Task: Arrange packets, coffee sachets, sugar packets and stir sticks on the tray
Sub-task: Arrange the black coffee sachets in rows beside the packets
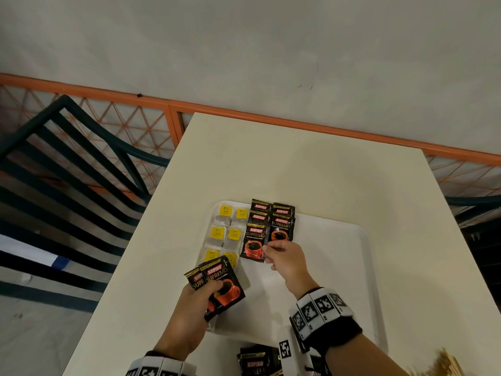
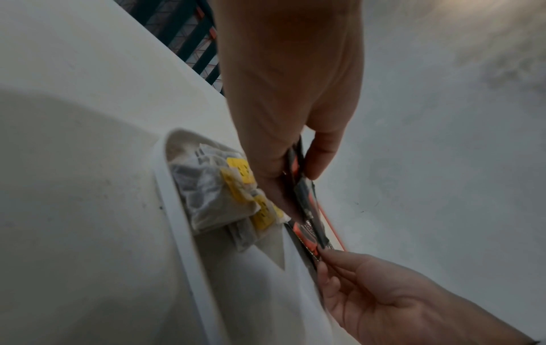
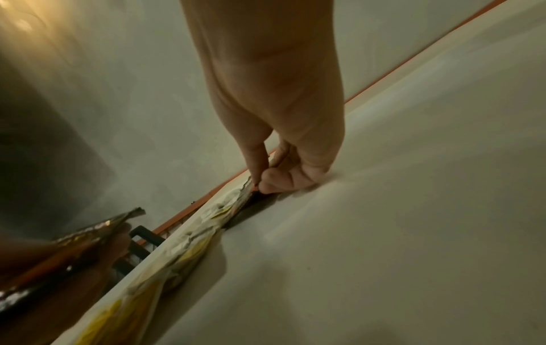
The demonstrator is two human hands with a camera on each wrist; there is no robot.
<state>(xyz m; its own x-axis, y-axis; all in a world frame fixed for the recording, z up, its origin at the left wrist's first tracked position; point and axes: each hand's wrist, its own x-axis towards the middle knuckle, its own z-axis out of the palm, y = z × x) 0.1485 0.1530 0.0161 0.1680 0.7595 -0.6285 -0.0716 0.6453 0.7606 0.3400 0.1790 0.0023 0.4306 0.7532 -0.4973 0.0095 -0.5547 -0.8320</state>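
Left hand grips two sachets; right hand pinches tray sachet.

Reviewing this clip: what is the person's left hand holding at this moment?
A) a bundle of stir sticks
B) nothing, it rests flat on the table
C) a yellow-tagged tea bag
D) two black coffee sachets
D: the left hand grips two black coffee sachets fanned together above the near left corner of the white tray, beside the tea bags.
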